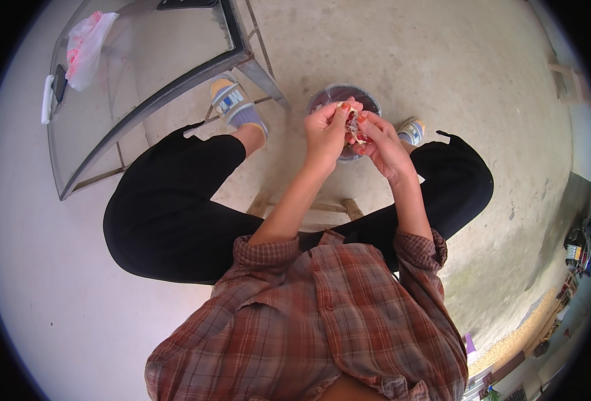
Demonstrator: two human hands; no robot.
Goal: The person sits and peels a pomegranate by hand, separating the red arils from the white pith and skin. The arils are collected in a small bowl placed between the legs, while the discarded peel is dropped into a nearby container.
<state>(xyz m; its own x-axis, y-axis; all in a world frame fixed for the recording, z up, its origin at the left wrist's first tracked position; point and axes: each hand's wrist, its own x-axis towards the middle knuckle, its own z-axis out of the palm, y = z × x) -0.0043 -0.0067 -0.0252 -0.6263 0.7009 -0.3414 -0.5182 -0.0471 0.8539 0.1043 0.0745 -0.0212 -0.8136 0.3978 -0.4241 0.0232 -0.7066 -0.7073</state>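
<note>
A piece of pomegranate [353, 127] with red seeds and pale pith is held between both hands. My left hand [327, 128] grips its left side, the thumb pressed near the top. On the other side, my right hand [381, 143] has its thumb and fingers around the piece. Beneath the hands stands a round bin [370, 95] lined with a clear plastic bag, between the feet on the floor. The hands and wrists hide much of the bin's opening and whatever lies inside.
A glass-topped table [140, 60] with a metal frame stands at the upper left. On it lie a white and red plastic bag [89, 47] and a dark phone-like object [60, 82]. Wooden stool legs [259, 204] show below the forearms. Concrete floor [475, 80] extends to the right.
</note>
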